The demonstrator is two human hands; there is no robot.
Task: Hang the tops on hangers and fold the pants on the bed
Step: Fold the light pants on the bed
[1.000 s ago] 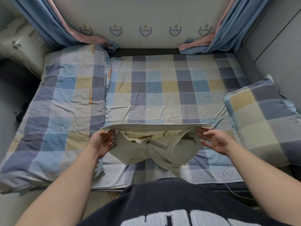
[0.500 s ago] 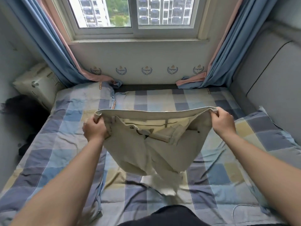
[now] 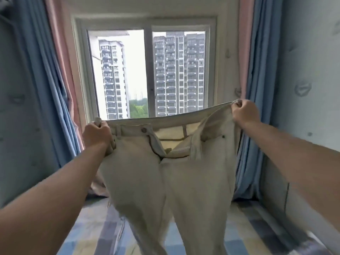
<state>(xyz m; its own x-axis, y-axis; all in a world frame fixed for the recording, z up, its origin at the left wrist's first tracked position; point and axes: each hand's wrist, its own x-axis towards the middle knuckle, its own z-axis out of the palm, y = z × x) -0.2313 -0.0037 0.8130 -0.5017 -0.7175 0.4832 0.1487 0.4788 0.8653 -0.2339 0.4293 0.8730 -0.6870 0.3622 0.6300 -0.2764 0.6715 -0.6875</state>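
Note:
A pair of cream pants [image 3: 165, 181] hangs in the air in front of the window, front side towards me, fly undone. My left hand [image 3: 96, 134] grips the left end of the waistband. My right hand [image 3: 244, 114] grips the right end, held a little higher. Both legs hang down over the checked bed [image 3: 95, 234]; their lower ends run out of the frame. No tops or hangers are in view.
A window [image 3: 147, 74] with tall buildings outside fills the wall ahead. Blue and pink curtains [image 3: 55, 89] hang on both sides of it. A padded wall panel [image 3: 309, 89] stands at the right.
Both hands have lifted the pants by the waistband from the bed up to window height, and the legs have unfolded and hang straight. My view has tilted up from the bed to the window.

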